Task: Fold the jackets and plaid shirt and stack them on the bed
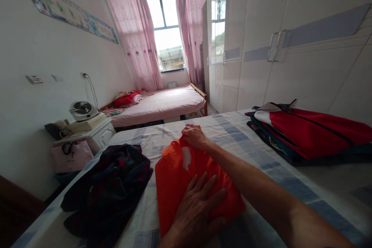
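Observation:
An orange-red garment (170, 186), apparently a shirt, lies folded on the bed in front of me, with a pale patch near its far end. My left hand (199, 205) rests flat on the near part of it, fingers spread. At the far end, my right hand (194, 136) has its fingers curled onto the fabric; the fingertips are partly hidden. Left of it is a crumpled dark plaid garment (113, 186). To the right sits a stack of folded clothes with a red jacket (308, 131) on top.
A blue-and-white sheet (232, 130) covers the bed. Beyond it stands a second bed (168, 100) under a curtained window. At the left are a small fan (83, 110), a white cabinet (101, 135) and a pink bag (72, 157). White wardrobes (261, 81) line the right.

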`<state>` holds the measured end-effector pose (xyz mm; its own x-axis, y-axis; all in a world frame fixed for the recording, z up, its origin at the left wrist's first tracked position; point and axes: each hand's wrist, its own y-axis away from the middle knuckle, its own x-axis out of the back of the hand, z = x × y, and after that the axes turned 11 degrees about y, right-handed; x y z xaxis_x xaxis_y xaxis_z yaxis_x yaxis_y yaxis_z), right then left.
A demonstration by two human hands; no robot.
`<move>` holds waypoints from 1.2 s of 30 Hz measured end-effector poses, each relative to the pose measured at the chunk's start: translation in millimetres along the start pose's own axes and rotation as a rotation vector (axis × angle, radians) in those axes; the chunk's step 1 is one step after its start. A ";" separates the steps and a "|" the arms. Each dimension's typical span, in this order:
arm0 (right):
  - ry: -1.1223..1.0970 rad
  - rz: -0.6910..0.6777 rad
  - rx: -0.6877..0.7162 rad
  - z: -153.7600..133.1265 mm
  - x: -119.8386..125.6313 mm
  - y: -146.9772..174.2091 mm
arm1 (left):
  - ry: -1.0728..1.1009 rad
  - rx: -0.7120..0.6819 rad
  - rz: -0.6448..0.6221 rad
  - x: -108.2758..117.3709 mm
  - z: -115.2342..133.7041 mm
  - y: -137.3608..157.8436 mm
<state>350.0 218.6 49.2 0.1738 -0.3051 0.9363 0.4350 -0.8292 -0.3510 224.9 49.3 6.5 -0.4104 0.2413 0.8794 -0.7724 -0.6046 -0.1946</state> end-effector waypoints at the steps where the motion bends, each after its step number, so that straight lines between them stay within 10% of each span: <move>1: 0.004 -0.007 -0.012 -0.5 -6.7 -5.9 | 0.001 -0.003 -0.006 0.6 -0.4 -0.5; 11: -0.053 0.193 -0.134 -19.4 15.7 24.5 | 0.049 -0.039 0.016 -1.9 -6.7 -0.1; 20: -0.134 -0.241 0.042 -18.7 -34.8 38.0 | 0.117 0.012 0.041 2.3 1.1 0.0; 27: -0.194 -0.176 -0.072 -8.4 -29.6 21.5 | 0.064 0.009 0.038 -1.0 -1.3 0.2; 32: -0.220 0.097 -0.129 -14.1 -0.7 68.3 | -0.002 -0.040 0.096 -1.7 -2.1 -0.6; 36: -0.239 -0.010 -0.049 -21.2 1.7 119.8 | -0.067 -0.111 0.129 -3.4 -1.3 -3.0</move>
<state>383.7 108.8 8.9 0.3762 -0.1827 0.9083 0.3953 -0.8550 -0.3357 228.0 51.4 3.5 -0.4795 0.1137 0.8701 -0.7655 -0.5390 -0.3514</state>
